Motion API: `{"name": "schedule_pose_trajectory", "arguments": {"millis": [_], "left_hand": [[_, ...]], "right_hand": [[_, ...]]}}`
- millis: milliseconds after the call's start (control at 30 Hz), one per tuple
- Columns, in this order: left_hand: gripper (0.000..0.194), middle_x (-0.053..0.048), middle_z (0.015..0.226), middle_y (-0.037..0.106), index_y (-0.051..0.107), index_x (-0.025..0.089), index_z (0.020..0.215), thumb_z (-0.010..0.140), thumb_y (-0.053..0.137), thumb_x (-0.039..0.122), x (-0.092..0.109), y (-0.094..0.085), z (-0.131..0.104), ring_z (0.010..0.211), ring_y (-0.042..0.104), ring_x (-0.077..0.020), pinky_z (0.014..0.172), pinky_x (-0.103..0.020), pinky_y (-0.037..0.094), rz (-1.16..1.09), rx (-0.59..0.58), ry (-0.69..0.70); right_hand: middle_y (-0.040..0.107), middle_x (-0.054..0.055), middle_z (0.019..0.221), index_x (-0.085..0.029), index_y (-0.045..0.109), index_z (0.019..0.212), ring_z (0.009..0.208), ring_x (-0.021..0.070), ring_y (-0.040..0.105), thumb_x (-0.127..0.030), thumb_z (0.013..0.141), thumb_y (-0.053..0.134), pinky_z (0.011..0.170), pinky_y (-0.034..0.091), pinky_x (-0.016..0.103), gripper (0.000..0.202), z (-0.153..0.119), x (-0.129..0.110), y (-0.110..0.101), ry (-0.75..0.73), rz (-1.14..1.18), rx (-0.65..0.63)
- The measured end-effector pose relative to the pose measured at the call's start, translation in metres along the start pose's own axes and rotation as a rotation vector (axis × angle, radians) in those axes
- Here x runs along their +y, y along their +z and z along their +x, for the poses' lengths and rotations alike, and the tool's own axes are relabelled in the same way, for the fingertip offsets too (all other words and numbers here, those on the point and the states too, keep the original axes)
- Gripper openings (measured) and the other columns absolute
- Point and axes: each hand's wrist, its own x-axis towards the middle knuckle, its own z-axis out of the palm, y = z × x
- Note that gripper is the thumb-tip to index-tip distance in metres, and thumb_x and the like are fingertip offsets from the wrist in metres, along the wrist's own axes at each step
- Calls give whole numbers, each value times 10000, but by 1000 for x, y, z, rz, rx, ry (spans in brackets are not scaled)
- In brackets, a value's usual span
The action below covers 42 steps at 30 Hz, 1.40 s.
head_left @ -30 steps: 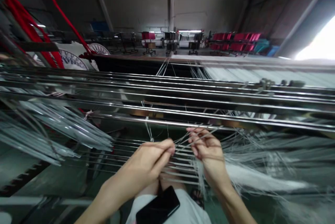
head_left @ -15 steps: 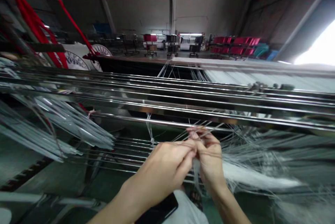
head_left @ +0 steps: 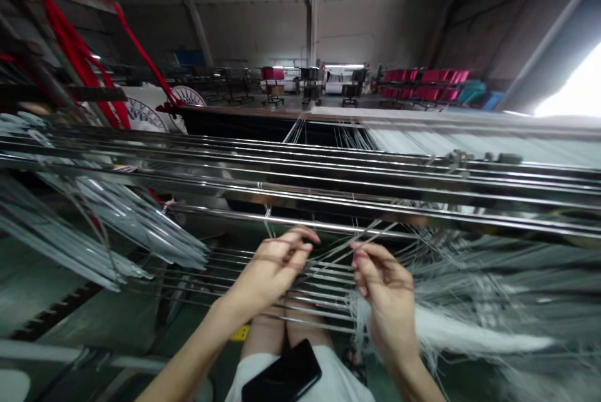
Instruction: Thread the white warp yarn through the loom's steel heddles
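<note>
My left hand (head_left: 279, 264) is just below the shiny metal rod (head_left: 305, 221), its fingers loosely bent and the thumb a little apart from the fingertips; I see no thread clearly gripped in it. To its right, my right hand (head_left: 387, 286) pinches thin white threads (head_left: 370, 230) between thumb and forefinger. More pale strands (head_left: 331, 257) cross the gap between the hands, slightly blurred. Beside my right wrist a thick white bundle of yarn (head_left: 474, 330) stretches rightward among loose strands.
Long metal bars (head_left: 328, 167) run across the loom before me. Grey metal strips (head_left: 141, 220) hang at left. A black phone (head_left: 284, 374) lies on my lap. Red cloth (head_left: 79, 51) hangs upper left; racks with pink items (head_left: 429, 79) stand far back.
My hands were together, fingers touching over the threads. They have moved apart, the left one leftward and the right one slightly rightward, leaving strands visible between them. More of my lap shows.
</note>
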Motion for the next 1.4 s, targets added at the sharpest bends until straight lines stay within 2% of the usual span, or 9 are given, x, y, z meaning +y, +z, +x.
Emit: {"name": "schedule_pose_trajectory", "arguments": {"millis": [100,200,533,633,800,1000,1133,1300,1400], "left_hand": [[254,-29,905,667,634,191,964,954,386,243,44,6,-12,839,620,-140,793,-229,452,-60,-211,212],[233,-15,898,661,624,195,920,950,394,223,50,4,-24,819,607,-137,773,-230,432,20,-251,185],[686,42,632,566,295,147,1424,817,553,336,-63,1,13,412,472,-79,414,-177,362,-402,276,-381],[599,16,719,571,440,176,1331,773,615,306,-45,9,24,585,538,-88,533,-171,428,-442,353,-273],[308,28,634,456,581,158,1025,931,373,365,22,6,13,433,361,-68,386,-182,296,-546,-28,-93],[213,-21,863,598,544,191,869,943,345,200,63,4,-33,733,556,-143,658,-252,409,171,-291,176],[242,-4,824,616,548,198,834,953,339,221,36,-4,-38,719,563,-136,667,-241,402,181,-274,75],[356,20,689,586,492,201,1233,916,439,354,-30,-15,-6,515,500,-101,528,-204,384,-146,88,-261],[379,42,595,512,534,140,1172,866,504,362,-44,-10,13,426,424,-82,455,-190,348,-398,157,-331]], "right_hand": [[696,37,940,-207,696,830,621,65,538,-245,796,687,539,438,164,51,4,1,6,4,-14,-68],[686,25,944,-210,672,831,518,35,467,-253,794,688,445,371,149,59,4,0,2,19,23,-36],[588,-12,772,-206,646,838,421,5,380,-280,863,615,391,249,163,85,-16,-17,-10,-101,26,48],[550,-27,689,-214,674,922,439,5,346,-297,858,628,402,230,148,114,-13,-6,-10,-3,-24,36],[673,33,889,-235,710,912,498,32,426,-280,810,677,406,294,147,116,-1,-1,-3,-2,-5,-33],[683,44,854,-205,716,880,496,43,403,-294,800,684,409,304,156,125,7,-8,10,80,-16,-151],[646,21,794,-202,687,905,436,22,357,-282,801,682,381,250,157,132,0,-3,-2,81,15,-94],[637,45,964,-211,660,872,429,17,406,-250,856,605,384,270,183,69,-14,-15,-12,-128,37,-2],[611,12,850,-204,650,818,423,14,395,-256,851,616,373,247,172,71,-16,-18,-10,-138,48,17]]}}
